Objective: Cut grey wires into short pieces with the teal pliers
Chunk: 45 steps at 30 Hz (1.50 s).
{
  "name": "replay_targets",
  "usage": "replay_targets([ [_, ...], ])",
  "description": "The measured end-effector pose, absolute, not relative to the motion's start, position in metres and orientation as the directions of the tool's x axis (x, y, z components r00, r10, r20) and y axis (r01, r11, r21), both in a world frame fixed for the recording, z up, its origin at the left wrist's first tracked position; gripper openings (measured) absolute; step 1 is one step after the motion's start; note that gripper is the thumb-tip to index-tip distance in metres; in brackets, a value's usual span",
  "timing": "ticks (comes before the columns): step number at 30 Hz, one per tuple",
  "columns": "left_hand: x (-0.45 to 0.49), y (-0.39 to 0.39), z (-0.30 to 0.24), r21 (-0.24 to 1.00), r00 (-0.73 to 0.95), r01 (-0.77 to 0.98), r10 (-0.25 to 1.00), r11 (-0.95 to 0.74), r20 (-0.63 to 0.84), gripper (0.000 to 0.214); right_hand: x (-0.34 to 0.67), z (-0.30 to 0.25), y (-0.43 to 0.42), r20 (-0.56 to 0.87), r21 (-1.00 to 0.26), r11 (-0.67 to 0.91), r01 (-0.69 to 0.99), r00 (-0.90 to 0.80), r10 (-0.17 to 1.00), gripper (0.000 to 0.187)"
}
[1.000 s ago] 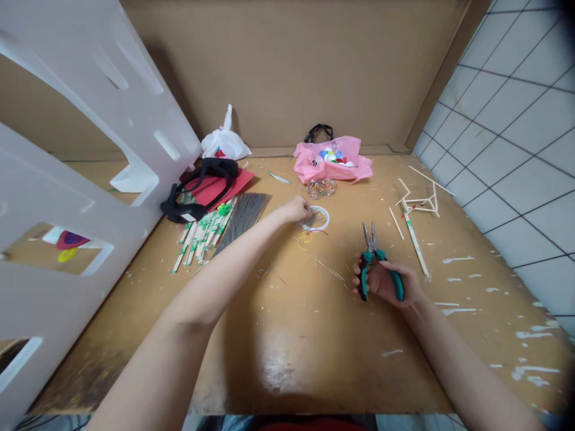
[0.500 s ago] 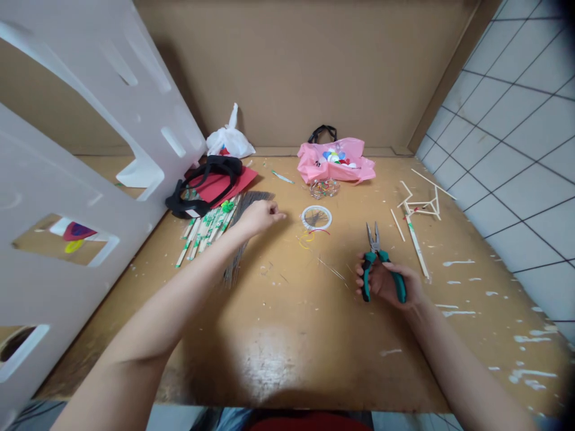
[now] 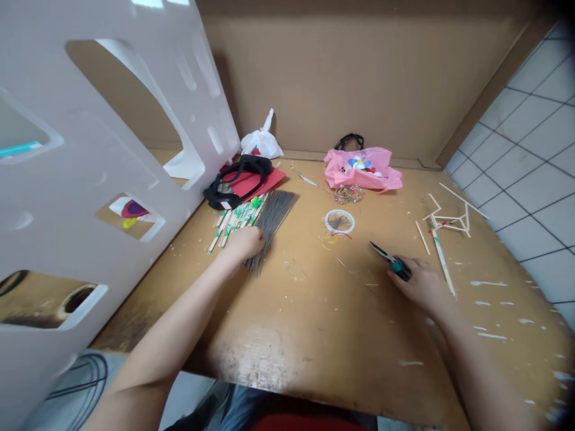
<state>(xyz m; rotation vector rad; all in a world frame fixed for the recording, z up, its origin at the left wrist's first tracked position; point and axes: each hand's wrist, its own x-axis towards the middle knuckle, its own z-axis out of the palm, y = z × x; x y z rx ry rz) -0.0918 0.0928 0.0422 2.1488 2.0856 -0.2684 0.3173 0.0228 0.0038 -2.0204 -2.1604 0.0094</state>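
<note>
Moved since the earlier frame: the left hand (image 3: 243, 243) has shifted onto a bundle of grey bristles (image 3: 271, 225), and the right hand (image 3: 420, 282) has turned a pair of long-nose pliers (image 3: 390, 259) nearly flat, nose pointing left.

Hands: well apart. The left hand lies curled over the lower part of the bristles, touching them; whether it grips them cannot be told. A pile of wooden sticks with green markings (image 3: 234, 218) lies just beside it. The right hand is closed around the teal handles of the pliers, low over a wooden table (image 3: 314, 335).

Between the hands: a white ring strung with thin wire (image 3: 339, 221), with yellow and red wire (image 3: 330, 241) just below it.

Beyond the ring: a small tangle of coloured loops (image 3: 348, 194) and a pink plastic bag (image 3: 362, 170) holding coloured pieces.

Beyond the left hand: a black strap (image 3: 229, 190) on red card (image 3: 265, 179), and a white plastic bag (image 3: 261, 143).

Right of the right hand: a frame of thin wooden sticks (image 3: 449, 216) and a longer stick (image 3: 442, 263).

Left of the left hand: a white perforated panel (image 3: 112, 120).
</note>
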Motion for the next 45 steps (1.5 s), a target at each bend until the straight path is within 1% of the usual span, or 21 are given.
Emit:
replay_targets([
  [3, -0.088, 0.093, 0.035, -0.023, 0.003, 1.000, 0.978, -0.008, -0.210, 0.030, 0.321, -0.002, 0.024, 0.135, -0.014, 0.046, 0.999, -0.043, 0.990, 0.043],
  [6, -0.084, 0.095, 0.027, -0.011, -0.012, 1.000, 0.983, 0.010, -0.185, 0.032, 0.323, -0.005, 0.024, 0.168, 0.052, 0.000, 0.999, -0.008, 0.986, 0.042],
  [10, -0.083, 0.101, 0.017, 0.004, -0.044, 0.999, 0.984, 0.046, -0.174, 0.033, 0.321, -0.009, 0.023, 0.197, 0.075, -0.019, 0.997, 0.004, 0.980, 0.042],
  [14, -0.085, 0.105, 0.012, 0.054, -0.069, 0.995, 0.979, 0.081, -0.194, 0.030, 0.317, -0.010, 0.020, 0.228, 0.076, -0.032, 0.997, 0.014, 0.974, 0.041],
  [18, -0.092, 0.106, 0.014, 0.158, -0.060, 0.983, 0.975, 0.095, -0.214, 0.024, 0.314, -0.009, 0.018, 0.227, 0.066, -0.051, 0.996, 0.035, 0.973, 0.039],
  [23, -0.103, 0.103, 0.017, 0.359, -0.006, 0.927, 0.965, 0.104, -0.263, 0.013, 0.313, -0.007, 0.016, 0.231, 0.056, -0.056, 0.997, 0.042, 0.972, 0.040],
  [28, -0.108, 0.100, 0.015, 0.582, -0.032, 0.781, 0.947, 0.224, -0.321, 0.006, 0.314, -0.008, 0.016, 0.219, 0.055, -0.032, 0.998, 0.019, 0.975, 0.040],
  [33, -0.109, 0.095, 0.015, 0.736, -0.030, 0.615, 0.941, 0.284, -0.338, 0.017, 0.314, -0.009, 0.016, 0.216, 0.062, -0.007, 0.998, -0.006, 0.976, 0.039],
  [35, -0.108, 0.093, 0.017, 0.817, -0.010, 0.513, 0.954, 0.261, -0.299, 0.018, 0.313, -0.010, 0.016, 0.213, 0.065, -0.003, 0.998, -0.011, 0.977, 0.039],
  [37, -0.104, 0.089, 0.020, 0.885, 0.000, 0.419, 0.975, 0.201, -0.222, 0.021, 0.311, -0.010, 0.016, 0.216, 0.067, -0.005, 0.998, -0.009, 0.976, 0.039],
  [40, -0.092, 0.083, 0.023, 0.937, 0.017, 0.333, 0.993, 0.108, -0.120, 0.027, 0.309, -0.010, 0.015, 0.224, 0.061, -0.021, 0.998, 0.007, 0.975, 0.040],
  [45, -0.061, 0.072, 0.024, 0.984, 0.118, 0.174, 0.992, 0.025, -0.046, 0.030, 0.306, -0.009, 0.015, 0.242, 0.046, -0.012, 0.999, 0.001, 0.970, 0.039],
])
